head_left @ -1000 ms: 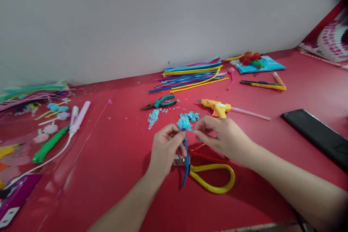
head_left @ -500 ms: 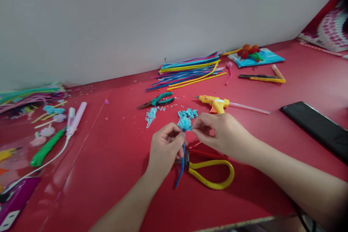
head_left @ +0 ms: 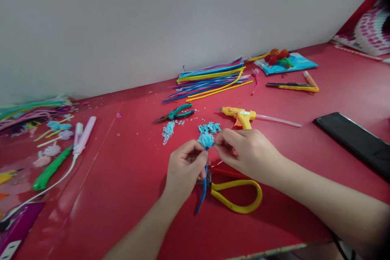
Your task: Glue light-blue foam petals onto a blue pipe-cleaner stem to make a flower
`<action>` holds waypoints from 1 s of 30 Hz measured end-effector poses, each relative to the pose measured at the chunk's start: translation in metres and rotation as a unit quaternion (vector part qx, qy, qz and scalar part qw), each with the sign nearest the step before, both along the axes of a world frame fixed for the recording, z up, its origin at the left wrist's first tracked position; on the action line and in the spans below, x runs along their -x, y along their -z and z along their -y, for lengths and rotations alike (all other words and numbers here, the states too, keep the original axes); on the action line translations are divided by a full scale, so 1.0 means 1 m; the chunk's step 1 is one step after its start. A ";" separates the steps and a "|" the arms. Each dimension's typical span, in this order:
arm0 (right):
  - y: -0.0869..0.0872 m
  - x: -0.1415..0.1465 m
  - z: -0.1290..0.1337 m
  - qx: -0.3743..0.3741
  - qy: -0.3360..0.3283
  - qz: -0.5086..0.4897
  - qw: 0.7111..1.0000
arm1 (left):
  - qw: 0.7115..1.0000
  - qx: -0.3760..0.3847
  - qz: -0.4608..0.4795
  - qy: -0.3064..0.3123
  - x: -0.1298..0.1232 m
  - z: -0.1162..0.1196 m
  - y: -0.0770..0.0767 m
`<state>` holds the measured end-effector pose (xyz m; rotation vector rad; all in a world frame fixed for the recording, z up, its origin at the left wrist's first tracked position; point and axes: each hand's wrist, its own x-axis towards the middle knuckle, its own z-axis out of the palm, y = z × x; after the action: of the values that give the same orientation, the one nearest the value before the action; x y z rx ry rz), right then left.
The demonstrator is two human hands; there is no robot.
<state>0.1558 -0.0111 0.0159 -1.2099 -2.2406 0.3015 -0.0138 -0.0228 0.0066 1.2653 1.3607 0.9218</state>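
Observation:
A light blue pipe-cleaner flower (head_left: 206, 140) with a darker blue stem (head_left: 201, 199) is pinched just under its head by my left hand (head_left: 186, 166). Its petals fan upward and the stem hangs below my fingers. My right hand (head_left: 243, 146) is closed at the flower's right edge, thumb and forefinger together; what lies between those fingertips is too small to make out. Under both hands rest scissors (head_left: 240, 207) with yellow and red handles, their blades mostly hidden. Just behind the flower is a small heap of light blue cut pieces (head_left: 209, 127).
Behind my hands lie teal-handled pliers (head_left: 179, 112), blue fluff (head_left: 168, 131) and a yellow glue gun (head_left: 239, 115). Pipe cleaners (head_left: 213, 79) are stacked by the wall. A phone (head_left: 353, 138) and a box cutter (head_left: 292, 86) are rightward; a pink-white tool (head_left: 85, 134) is leftward.
Both hands stay around the flower with almost no movement. The whole view has shifted very slightly; nothing was taken up or let go.

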 end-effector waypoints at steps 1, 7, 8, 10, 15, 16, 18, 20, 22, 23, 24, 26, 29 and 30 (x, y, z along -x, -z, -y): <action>0.001 0.000 0.000 -0.009 -0.001 0.011 1.000 | 1.000 0.000 0.002 0.002 0.000 0.000 0.000; -0.005 -0.001 0.003 -0.016 -0.008 -0.036 0.999 | 0.998 -0.054 0.009 -0.012 0.000 0.001 -0.003; -0.009 -0.002 0.004 0.013 -0.008 -0.076 0.997 | 0.996 -0.084 0.005 -0.029 0.001 0.002 -0.003; -0.017 -0.001 0.006 0.108 -0.004 -0.169 0.980 | 0.983 -0.170 -0.015 -0.062 0.004 0.005 -0.001; -0.031 0.005 0.010 0.451 -0.059 -0.359 0.815 | 0.908 -0.394 -0.139 -0.027 0.018 0.009 0.002; -0.031 0.006 0.010 0.486 -0.071 -0.382 0.783 | 0.889 -0.424 -0.169 -0.024 0.020 0.009 0.002; -0.031 0.009 0.012 0.512 -0.084 -0.414 0.748 | 0.858 -0.467 -0.214 -0.014 0.023 0.009 0.000; -0.031 0.010 0.013 0.519 -0.088 -0.430 0.733 | 0.841 -0.488 -0.234 -0.012 0.024 0.009 -0.002; -0.030 0.010 0.014 0.522 -0.087 -0.437 0.727 | 0.834 -0.498 -0.237 -0.014 0.025 0.010 -0.003; -0.029 0.010 0.014 0.524 -0.085 -0.439 0.725 | 0.832 -0.502 -0.238 -0.012 0.025 0.010 -0.004; -0.029 0.010 0.014 0.525 -0.080 -0.441 0.724 | 0.829 -0.506 -0.239 -0.009 0.025 0.010 -0.003; -0.028 0.011 0.015 0.527 -0.072 -0.443 0.721 | 0.822 -0.515 -0.244 0.000 0.026 0.011 -0.002; -0.026 0.012 0.015 0.528 -0.071 -0.445 0.720 | 0.810 -0.529 -0.252 -0.004 0.027 0.010 -0.001; -0.025 0.013 0.016 0.527 -0.072 -0.447 0.719 | 0.808 -0.532 -0.253 -0.007 0.027 0.010 0.000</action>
<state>0.1429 -0.0268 0.0410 -0.9524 -1.1724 1.9463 -0.0408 -0.0330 0.0066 2.4989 1.2211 1.5229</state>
